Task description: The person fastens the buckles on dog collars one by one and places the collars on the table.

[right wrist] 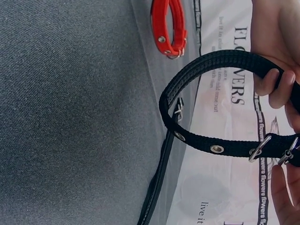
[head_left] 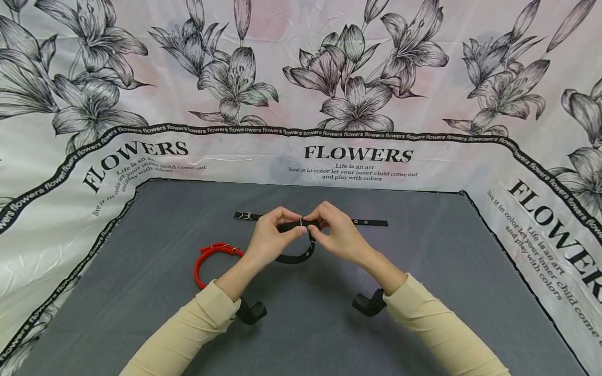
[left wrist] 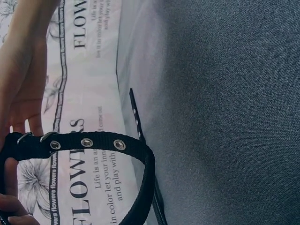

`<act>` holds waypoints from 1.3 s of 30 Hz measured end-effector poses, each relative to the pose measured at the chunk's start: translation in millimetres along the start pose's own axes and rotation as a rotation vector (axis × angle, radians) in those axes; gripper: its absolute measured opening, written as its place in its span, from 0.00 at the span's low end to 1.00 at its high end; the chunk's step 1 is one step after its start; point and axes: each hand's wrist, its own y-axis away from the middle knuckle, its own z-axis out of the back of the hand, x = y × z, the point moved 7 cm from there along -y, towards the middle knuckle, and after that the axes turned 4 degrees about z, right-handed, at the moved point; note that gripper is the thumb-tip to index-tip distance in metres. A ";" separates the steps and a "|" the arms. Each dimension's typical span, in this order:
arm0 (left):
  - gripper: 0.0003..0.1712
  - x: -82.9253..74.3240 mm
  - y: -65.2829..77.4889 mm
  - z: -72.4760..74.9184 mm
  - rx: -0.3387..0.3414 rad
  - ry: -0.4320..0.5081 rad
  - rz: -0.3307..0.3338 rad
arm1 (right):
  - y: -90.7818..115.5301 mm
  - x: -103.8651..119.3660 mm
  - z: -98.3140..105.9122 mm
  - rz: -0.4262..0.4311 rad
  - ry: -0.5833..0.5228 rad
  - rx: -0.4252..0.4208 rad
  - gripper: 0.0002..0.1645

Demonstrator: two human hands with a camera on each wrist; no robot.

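A black collar [head_left: 296,259] with metal eyelets is closed into a loop and held up between both hands. My left hand [head_left: 271,236] pinches it on the left of its buckle, thumb and fingertips on the strap. On the other side my right hand [head_left: 342,233] pinches the strap near the same buckle. The metal buckle [right wrist: 260,149] and the strap running through it show best in the right wrist view; the fingers partly cover that spot. Behind the hands, a second black collar [head_left: 371,222] lies stretched out straight on the table, its middle hidden.
A red collar [head_left: 199,266], buckled into a loop, lies left of the hands, partly behind the left forearm. The grey tabletop [head_left: 423,245] ends at a white flower-printed sheet [head_left: 263,162] at the back and sides. Each wrist carries a black camera mount [head_left: 251,312].
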 end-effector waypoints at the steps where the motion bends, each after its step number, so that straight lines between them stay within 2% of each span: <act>1: 0.12 -0.4 0.4 0.3 -0.003 -0.004 0.002 | 0.1 0.0 -0.2 0.001 -0.001 -0.001 0.07; 14: 0.12 1.7 1.4 0.7 -0.012 -0.024 0.028 | 2.0 0.7 -0.9 -0.003 -0.014 -0.013 0.08; 21: 0.14 36.2 -14.6 -3.8 -0.014 -0.014 0.042 | 5.5 -1.5 -2.0 -0.065 -0.036 -0.006 0.09; 22: 0.15 37.4 -15.3 -3.7 -0.015 -0.014 0.038 | 6.2 -1.7 -2.0 -0.072 -0.044 -0.003 0.09; 29: 0.13 38.5 -16.2 -1.2 -0.023 0.008 0.013 | 9.5 -4.3 -1.3 -0.110 -0.097 -0.006 0.14; 35: 0.13 41.2 -17.2 -2.1 -0.026 0.024 0.037 | 9.5 -8.6 -1.2 -0.176 -0.121 -0.056 0.06; 39: 0.15 42.1 -17.6 -3.0 -0.015 0.038 0.052 | 9.0 -8.3 -2.8 -0.145 -0.127 -0.088 0.05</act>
